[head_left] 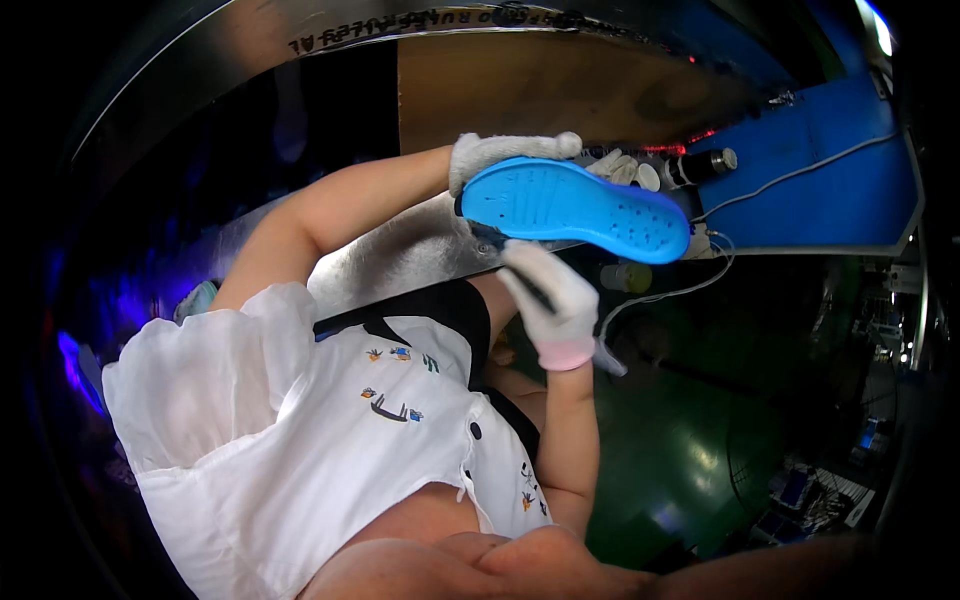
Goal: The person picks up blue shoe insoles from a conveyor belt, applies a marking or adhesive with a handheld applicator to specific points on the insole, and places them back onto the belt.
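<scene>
A bright blue shoe sole [575,205], with ridges and small holes in its face, is held up in front of me. My left hand [490,155], in a white knit glove, grips it along its far edge at the left end; the fingers behind it are partly hidden. Below the sole, my right hand [560,305] wears a white glove with a pink cuff. Its fingers are closed around a thin dark tool [490,237], whose kind I cannot make out. The tool's end lies close to the sole's near edge; whether they touch is unclear.
A shiny metal ledge [400,255] runs under my left forearm, with a brown board [490,85] beyond. To the right, white gloves [615,166], a white cup [648,178] and a dark bottle [700,167] stand by a blue surface [825,150]. A pale cable [790,180] crosses it.
</scene>
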A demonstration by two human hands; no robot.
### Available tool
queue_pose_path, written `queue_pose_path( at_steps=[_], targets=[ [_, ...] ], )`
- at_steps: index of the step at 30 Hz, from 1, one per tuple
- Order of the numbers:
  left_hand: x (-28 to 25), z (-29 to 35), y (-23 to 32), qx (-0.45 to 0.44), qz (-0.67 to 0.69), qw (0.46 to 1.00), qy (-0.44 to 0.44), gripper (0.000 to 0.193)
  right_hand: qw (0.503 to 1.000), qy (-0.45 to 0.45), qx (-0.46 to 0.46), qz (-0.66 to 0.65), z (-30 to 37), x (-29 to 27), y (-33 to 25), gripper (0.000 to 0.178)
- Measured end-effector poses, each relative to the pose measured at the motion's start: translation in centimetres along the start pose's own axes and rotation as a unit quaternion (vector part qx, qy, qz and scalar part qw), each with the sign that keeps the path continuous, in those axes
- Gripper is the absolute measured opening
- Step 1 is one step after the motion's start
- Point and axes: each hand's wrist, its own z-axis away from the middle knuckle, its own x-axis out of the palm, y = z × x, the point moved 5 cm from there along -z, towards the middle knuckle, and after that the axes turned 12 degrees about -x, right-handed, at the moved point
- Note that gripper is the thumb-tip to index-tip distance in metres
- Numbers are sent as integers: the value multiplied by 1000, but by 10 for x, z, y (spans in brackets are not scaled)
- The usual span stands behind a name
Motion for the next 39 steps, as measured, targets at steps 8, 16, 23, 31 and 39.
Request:
queue_pose_path(
  at_steps=[8,16,23,31,39],
  targets=[
    [41,15,41,-84,-54,993,58,51,999,15,-3,41,1,-13,5,24],
    [38,18,45,-70,-46,994,72,56,996,22,-11,82,-1,-27,4,28],
    [45,25,56,-59,-68,992,90,55,996,24,-18,83,1,-42,-9,28],
    [60,38,74,-84,-76,990,78,75,976,109,-88,167,0,-65,-8,22],
    [39,38,68,-72,-28,996,34,86,958,164,-101,213,1,-75,-6,27]
  ],
)
